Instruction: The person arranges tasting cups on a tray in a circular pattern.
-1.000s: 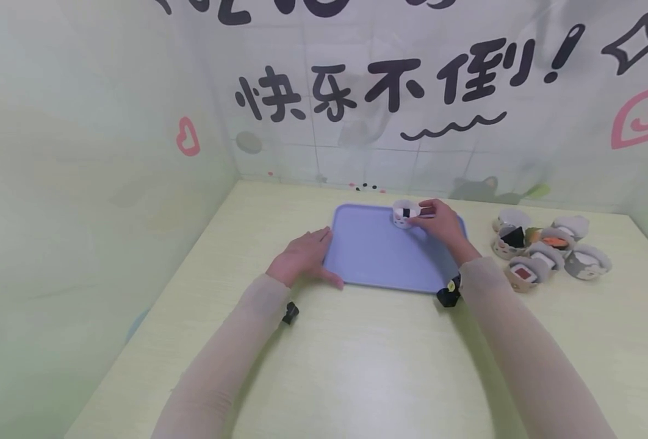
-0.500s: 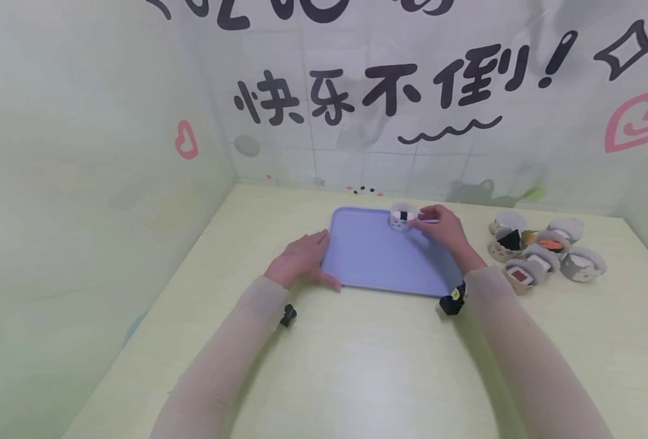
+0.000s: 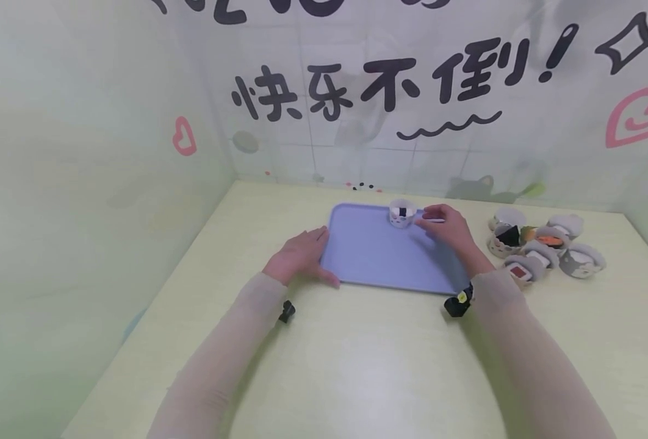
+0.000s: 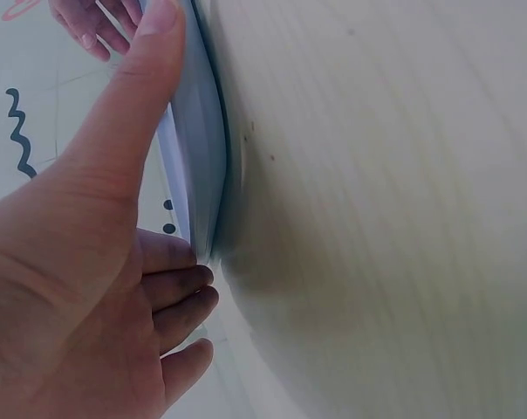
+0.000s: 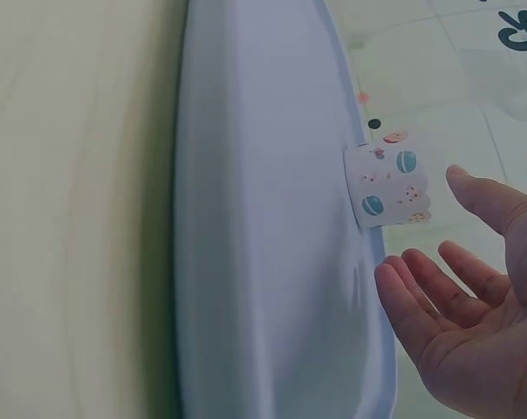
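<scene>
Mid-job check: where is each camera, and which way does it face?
Head: worn on the head, facing forward and down at the blue tray, cup and lettered backdrop; sleeves, left hand and right hand show.
Left wrist: on that wrist, facing the tray's edge; left hand close up, right hand partly beyond.
Right wrist: on that wrist, facing the tray and cup; only the right hand shows.
Shared: head and right wrist both show the cup.

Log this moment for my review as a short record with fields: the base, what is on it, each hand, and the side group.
base: blue tray on a table
on it: one patterned cup near the far edge, holding white food with a black band
left hand: against the tray's left side
right hand: beside the cup, holding nothing
side group: several other cups, right of the tray
</scene>
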The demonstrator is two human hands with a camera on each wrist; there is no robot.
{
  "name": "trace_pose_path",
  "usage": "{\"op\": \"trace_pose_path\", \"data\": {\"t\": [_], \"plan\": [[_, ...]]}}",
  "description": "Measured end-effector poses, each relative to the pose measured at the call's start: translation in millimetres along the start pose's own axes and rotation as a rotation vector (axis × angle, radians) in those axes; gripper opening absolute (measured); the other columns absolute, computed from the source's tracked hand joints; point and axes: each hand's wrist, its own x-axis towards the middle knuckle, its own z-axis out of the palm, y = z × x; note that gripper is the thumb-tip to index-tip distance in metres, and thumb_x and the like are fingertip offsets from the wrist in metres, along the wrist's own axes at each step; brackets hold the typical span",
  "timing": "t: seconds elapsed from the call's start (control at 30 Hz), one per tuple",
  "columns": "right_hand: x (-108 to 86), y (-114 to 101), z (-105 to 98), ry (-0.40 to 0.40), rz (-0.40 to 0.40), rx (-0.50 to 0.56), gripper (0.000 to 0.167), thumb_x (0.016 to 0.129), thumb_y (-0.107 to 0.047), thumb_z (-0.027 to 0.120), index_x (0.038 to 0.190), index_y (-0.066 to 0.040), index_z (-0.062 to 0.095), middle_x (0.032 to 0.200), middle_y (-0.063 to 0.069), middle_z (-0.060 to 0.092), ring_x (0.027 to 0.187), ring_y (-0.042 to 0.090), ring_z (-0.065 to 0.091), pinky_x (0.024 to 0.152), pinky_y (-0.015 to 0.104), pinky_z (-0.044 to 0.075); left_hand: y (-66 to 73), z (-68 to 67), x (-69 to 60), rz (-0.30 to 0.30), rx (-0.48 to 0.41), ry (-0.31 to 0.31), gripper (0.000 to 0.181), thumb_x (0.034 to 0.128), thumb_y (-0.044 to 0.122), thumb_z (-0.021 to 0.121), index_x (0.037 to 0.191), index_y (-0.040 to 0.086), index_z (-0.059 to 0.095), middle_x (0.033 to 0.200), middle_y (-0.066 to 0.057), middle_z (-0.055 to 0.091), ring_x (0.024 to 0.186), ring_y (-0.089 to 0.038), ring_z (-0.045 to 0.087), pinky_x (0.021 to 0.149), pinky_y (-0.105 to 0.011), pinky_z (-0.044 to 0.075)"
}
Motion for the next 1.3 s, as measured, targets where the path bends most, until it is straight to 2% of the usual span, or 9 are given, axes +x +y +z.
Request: {"op": "trace_pose_path", "data": {"t": [0.4,0.83,1.1,1.3], "plan": [[-11.5,-6,-7,-0.013,0.003,0.024,0.059,0.096,-0.032,0.066,0.143,-0.001,0.047,0.143,0.023,0.054,0.135,0.038,0.051,0.113,0.051,0.044,2.5,-1.1,-0.7,0.001,-0.009,-0.002,0.136,0.0649,0.073,0.077,0.159,-0.001,0.012,0.167,-0.018,0.016,0.154,-0.033,0.022,0.128,-0.043,0.022],[-35.7,-8,-19,-0.027,-0.076,0.051,0.058,0.097,-0.025,0.066,0.142,0.004,0.045,0.141,0.028,0.055,0.132,0.043,0.053,0.112,0.052,0.045,0.6,-0.1,1.3,-0.002,0.010,-0.006,0.136,0.0652,0.075,0.076,0.159,0.000,0.012,0.167,-0.017,0.015,0.155,-0.032,0.020,0.129,-0.042,0.018],[-44.7,-6,-23,-0.046,-0.077,0.075,0.056,0.097,-0.023,0.066,0.140,0.006,0.046,0.142,0.028,0.053,0.132,0.042,0.053,0.112,0.052,0.045,1.4,-1.6,2.2,0.007,0.021,0.011,0.134,0.0660,0.074,0.076,0.158,-0.001,0.015,0.166,-0.018,0.018,0.154,-0.032,0.023,0.129,-0.043,0.020],[-51.4,-6,-27,-0.068,-0.074,0.089,0.056,0.097,-0.024,0.067,0.140,0.005,0.046,0.144,0.026,0.052,0.132,0.041,0.053,0.112,0.051,0.046,1.2,-0.8,2.9,-0.006,0.020,-0.003,0.136,0.0656,0.074,0.076,0.159,0.000,0.012,0.167,-0.017,0.015,0.154,-0.032,0.021,0.129,-0.042,0.019]]}}
